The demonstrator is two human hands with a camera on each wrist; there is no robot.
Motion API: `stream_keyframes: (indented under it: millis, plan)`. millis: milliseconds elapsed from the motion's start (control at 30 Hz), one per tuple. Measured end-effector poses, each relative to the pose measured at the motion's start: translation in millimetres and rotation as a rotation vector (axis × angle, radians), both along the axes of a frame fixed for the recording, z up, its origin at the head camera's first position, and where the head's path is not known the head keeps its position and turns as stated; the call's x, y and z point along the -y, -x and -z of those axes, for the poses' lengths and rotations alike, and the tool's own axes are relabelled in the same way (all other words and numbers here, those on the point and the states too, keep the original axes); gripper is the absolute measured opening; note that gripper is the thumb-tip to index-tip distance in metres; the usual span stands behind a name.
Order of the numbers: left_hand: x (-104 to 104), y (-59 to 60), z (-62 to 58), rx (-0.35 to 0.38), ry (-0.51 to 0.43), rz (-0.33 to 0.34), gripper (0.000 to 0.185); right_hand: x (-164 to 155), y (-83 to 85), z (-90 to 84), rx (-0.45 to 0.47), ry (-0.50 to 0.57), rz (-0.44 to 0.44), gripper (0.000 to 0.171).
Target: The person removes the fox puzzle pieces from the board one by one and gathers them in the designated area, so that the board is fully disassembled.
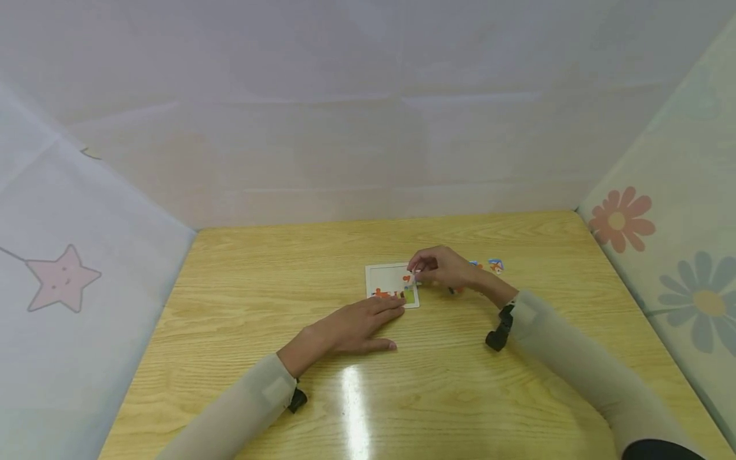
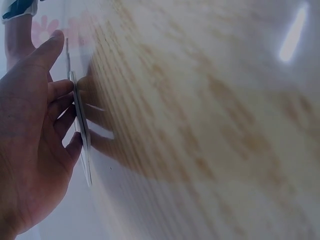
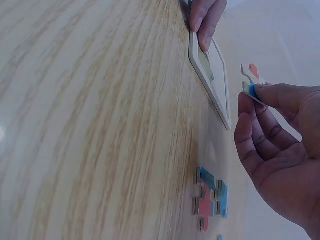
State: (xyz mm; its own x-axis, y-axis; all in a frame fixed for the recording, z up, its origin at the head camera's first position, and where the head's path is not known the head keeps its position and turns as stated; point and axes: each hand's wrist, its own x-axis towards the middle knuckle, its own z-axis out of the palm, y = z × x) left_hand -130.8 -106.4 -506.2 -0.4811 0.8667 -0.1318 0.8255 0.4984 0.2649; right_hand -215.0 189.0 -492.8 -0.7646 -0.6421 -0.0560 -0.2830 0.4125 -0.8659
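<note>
A white-framed jigsaw puzzle tray lies flat on the wooden table. Pieces with orange and green print fill part of its near side. My left hand rests on the tray's near edge with its fingers extended; in the left wrist view those fingertips touch the thin tray from above. Over the tray's right side, my right hand pinches a puzzle piece between thumb and fingers. That piece is held up off the tray and shows orange, white, blue and green.
Several loose puzzle pieces lie on the table to the right of the tray, partly hidden by the right forearm in the head view. One piece sits farther right. Pale cloth walls border the table at the back and sides.
</note>
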Motion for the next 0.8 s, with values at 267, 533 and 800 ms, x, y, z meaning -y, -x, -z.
stream_keyframes:
  millis: [267,533,800]
  plan:
    - [0.9,1.0,-0.2,0.009,-0.015,-0.005,0.078,-17.1,-3.1,-7.0,0.055,0.005,0.021,0.019]
    - [0.3,-0.1,0.5,0.0,-0.017,-0.005,0.078,-37.4,-7.7,-9.4,0.04,-0.001,0.035,0.02]
    - [-1.4,-1.3,0.8,-0.011,-0.004,0.005,0.078,-63.8,-14.4,-8.1,0.082,-0.024,0.047,0.02]
